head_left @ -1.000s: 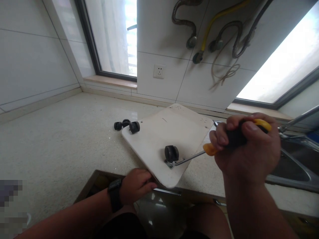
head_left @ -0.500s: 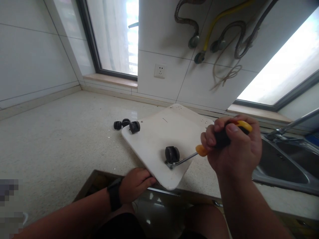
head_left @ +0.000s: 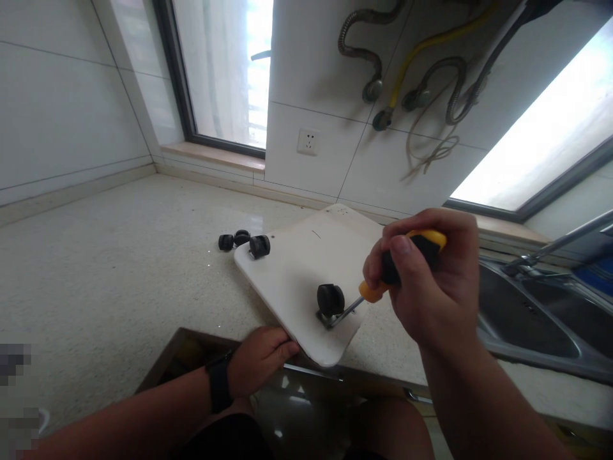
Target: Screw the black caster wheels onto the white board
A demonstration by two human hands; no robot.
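Broad counter (head_left: 143,268) is shown at nine o'clock; two black casters (head_left: 226,242) are set beside the central white board (head_left: 292,275). The board's seven-o'clock edge is touched by the left hand (head_left: 262,359), its fingers partly hidden beneath, their grip not determinable. At the six-o'clock corner, near the counter's front edge, a mounted caster (head_left: 330,300) is reached by the screwdriver (head_left: 372,293), its tip indistinct. The handle is enclosed by the right hand's (head_left: 428,284) curled fingers, the board's right corner being hidden behind; at three o'clock, the sink (head_left: 524,319) is cut off.
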